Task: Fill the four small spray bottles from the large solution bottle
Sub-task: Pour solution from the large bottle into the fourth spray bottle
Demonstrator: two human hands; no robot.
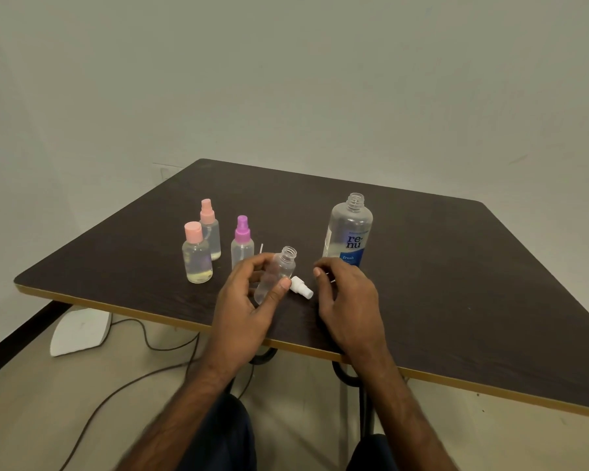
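Four small bottles are on or above the table (456, 283). Three stand capped at the left: a flat pink-capped bottle (197, 254), a pink spray bottle (210, 231) just behind it, and a purple spray bottle (242, 243) to their right. Each shows some liquid low down; fill levels are otherwise hard to judge.

The fourth, an uncapped clear bottle (275, 275), is grasped in the left hand (249, 300), thumb on the near side and fingers wrapped behind, tilted with its open neck pointing up and away. It appears empty or nearly so. Its white spray head (301, 287) lies on its side on the table, just beside the thumb tip.

The right hand (349, 300) holds nothing; its fingers are loosely curled above the table, near the spray head and just in front of the large solution bottle (349, 232), which stands upright with its cap off and liquid roughly at mid-height.

Assessment: the step in hand is filling the last bottle. Recommended practice: bring the small bottle upright and steady it low, close to the table; take the large bottle around its waist with the free hand; bring the necks close together before tipping; pour slowly, as the small neck is narrow. Risk noted: the spray head lies where drips could land.
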